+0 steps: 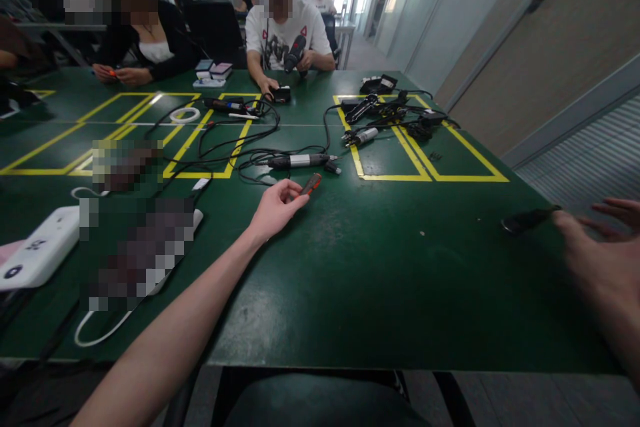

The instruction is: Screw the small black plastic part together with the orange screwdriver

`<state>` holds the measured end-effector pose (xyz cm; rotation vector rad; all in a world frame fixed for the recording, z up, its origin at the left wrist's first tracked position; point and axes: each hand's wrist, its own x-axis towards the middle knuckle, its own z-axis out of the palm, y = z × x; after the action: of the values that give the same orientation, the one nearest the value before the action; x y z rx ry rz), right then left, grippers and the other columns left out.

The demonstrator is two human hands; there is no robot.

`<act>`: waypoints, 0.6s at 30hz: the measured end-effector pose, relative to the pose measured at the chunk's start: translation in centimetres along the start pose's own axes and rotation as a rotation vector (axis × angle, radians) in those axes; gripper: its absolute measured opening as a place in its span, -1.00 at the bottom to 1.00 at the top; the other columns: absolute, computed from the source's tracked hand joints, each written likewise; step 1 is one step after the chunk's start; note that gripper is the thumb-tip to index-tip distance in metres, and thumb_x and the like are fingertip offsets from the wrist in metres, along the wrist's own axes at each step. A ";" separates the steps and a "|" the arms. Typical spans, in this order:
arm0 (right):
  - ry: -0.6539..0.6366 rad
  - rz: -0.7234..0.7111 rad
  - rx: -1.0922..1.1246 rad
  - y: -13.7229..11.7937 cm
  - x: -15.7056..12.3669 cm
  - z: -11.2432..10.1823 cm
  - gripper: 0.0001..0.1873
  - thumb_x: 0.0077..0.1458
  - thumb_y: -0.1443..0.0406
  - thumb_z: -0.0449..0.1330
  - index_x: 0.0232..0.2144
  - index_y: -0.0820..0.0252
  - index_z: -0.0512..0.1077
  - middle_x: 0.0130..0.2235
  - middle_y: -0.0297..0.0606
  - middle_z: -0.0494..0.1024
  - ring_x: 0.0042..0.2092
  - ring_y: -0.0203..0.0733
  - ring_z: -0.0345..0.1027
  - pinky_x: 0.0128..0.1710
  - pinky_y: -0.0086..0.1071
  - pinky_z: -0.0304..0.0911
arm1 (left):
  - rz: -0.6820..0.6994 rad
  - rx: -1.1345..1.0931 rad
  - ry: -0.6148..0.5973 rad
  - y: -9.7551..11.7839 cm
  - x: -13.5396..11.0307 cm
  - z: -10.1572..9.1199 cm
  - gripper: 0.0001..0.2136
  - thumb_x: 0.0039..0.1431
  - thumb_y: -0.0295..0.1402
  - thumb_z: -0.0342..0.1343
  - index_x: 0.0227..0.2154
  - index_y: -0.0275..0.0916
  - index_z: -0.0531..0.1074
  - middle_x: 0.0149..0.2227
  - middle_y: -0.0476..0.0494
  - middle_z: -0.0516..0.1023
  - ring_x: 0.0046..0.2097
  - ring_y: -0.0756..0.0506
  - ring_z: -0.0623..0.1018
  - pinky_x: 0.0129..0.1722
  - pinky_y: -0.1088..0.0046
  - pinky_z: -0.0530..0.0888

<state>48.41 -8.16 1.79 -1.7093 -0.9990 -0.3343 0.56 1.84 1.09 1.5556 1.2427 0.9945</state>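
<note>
My left hand (275, 208) reaches out over the green table (350, 280) and pinches a small red and black tool (311, 184) between thumb and fingers. Just beyond it lies a black and silver pen-shaped tool (300, 161) among tangled black cables. My right hand (600, 247) hovers at the table's right edge with fingers spread and blurred by motion. A small dark flat object (527, 219) lies on the table just left of its thumb, and whether the thumb touches it I cannot tell.
Yellow tape marks boxes on the table. More tools and cables (385, 113) lie in the far right box. A white device (37, 250) and white cable sit at the near left. Two people sit across the table; one holds a black tool (295, 53).
</note>
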 end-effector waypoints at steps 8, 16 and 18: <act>-0.511 -0.798 -0.564 0.0 -0.6 1.3 -0.43 0.34 0.02 -0.08 -0.31 0.13 0.65 -0.25 0.03 0.69 -0.14 0.22 0.40 -0.11 0.06 0.11 | -0.004 -0.011 0.005 0.1 0.1 0.1 -0.76 0.04 -0.18 0.27 -0.32 -0.22 0.46 -0.48 0.01 0.48 -0.49 0.01 0.34 -0.48 0.47 0.25; -0.548 -0.876 -0.612 1.1 -0.9 2.1 -0.39 0.38 0.11 -0.13 -0.32 0.14 0.69 -0.21 0.05 0.71 -0.14 0.18 0.40 -0.09 0.03 0.03 | -0.014 -0.006 0.006 0.1 0.0 0.1 -0.79 0.05 -0.22 0.28 -0.32 -0.22 0.46 -0.49 0.02 0.47 -0.49 0.01 0.34 -0.48 0.48 0.25; -0.527 -0.865 -0.571 1.4 -1.1 2.0 -0.41 0.37 0.10 -0.11 -0.35 0.15 0.68 -0.24 0.04 0.71 -0.16 0.16 0.41 -0.09 0.01 0.02 | -0.013 -0.003 0.006 0.1 0.0 0.1 -0.78 0.06 -0.21 0.28 -0.32 -0.22 0.47 -0.48 0.02 0.47 -0.48 0.01 0.35 -0.48 0.48 0.26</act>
<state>48.26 -6.96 -0.59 -1.8059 -2.1962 -0.8042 0.63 1.83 1.13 1.5415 1.2536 0.9929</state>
